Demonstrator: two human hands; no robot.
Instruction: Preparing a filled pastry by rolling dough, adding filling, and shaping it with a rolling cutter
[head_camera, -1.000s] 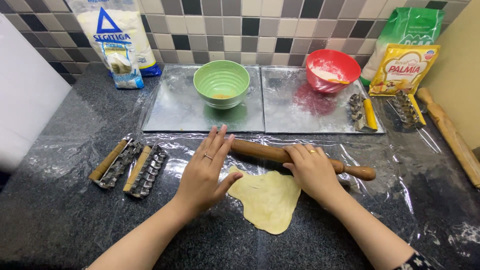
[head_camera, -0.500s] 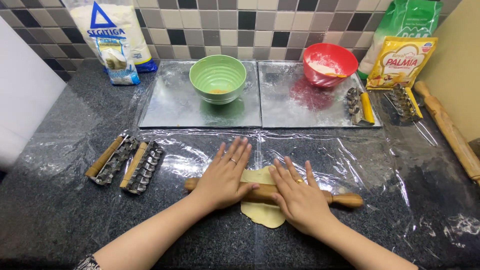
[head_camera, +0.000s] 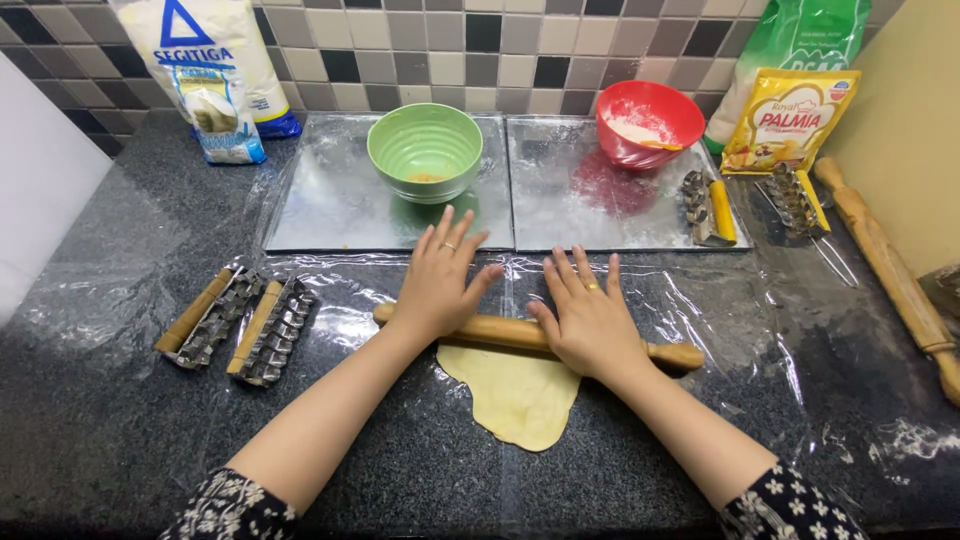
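A wooden rolling pin (head_camera: 505, 332) lies across the far edge of a flat sheet of pale yellow dough (head_camera: 517, 392) on the plastic-covered dark counter. My left hand (head_camera: 440, 278) presses flat on the pin's left part, fingers spread and pointing away from me. My right hand (head_camera: 588, 316) presses flat on the pin's right part, fingers spread too. Neither hand wraps around the pin; both palms rest on top of it.
Two metal trays (head_camera: 330, 210) sit behind the dough, with a green bowl (head_camera: 425, 150) and a red bowl (head_camera: 648, 122) on them. Toothed metal cutters with wooden handles (head_camera: 240, 322) lie left; more cutters (head_camera: 705, 205) and a second rolling pin (head_camera: 888, 262) lie right. Bags stand at the tiled wall.
The pin rolled toward me over the dough half a second ago, and has now rolled away to the dough's far edge, both palms riding on it. More dough shows below the pin.
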